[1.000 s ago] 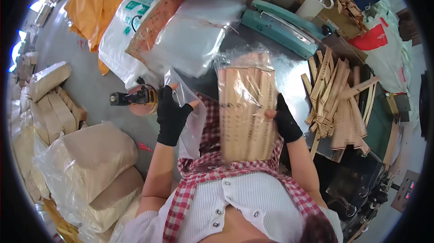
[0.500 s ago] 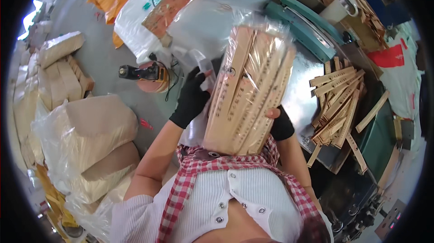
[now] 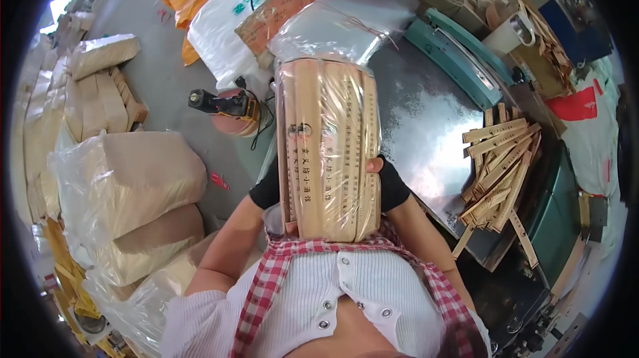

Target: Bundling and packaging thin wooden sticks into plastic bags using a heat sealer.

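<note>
A clear plastic bag packed with flat wooden strips [image 3: 333, 151] stands lengthwise in front of my body, with dark print running along the strips. My right hand [image 3: 393, 185], in a black fingerless glove, grips its right side, the thumb pressed on the front. At the bag's left edge is my left hand [image 3: 266, 185], in a matching glove; it holds that side, its fingers hidden behind the bag. Beyond the bag's top lies a stack of clear plastic sheets or bags [image 3: 346, 15]. Loose wooden strips [image 3: 502, 168] lie in a heap to the right.
A teal heat sealer [image 3: 459, 58] sits at the back right of the metal table [image 3: 426, 118]. At left are a black-and-orange power tool [image 3: 226, 105] and large plastic-wrapped packs [image 3: 156, 171]. A white mug [image 3: 512, 33] stands at the far right.
The bag of wooden strips has moved left and been straightened from its tilt. My left hand has gone from beside it, fingers showing, to partly behind its left edge.
</note>
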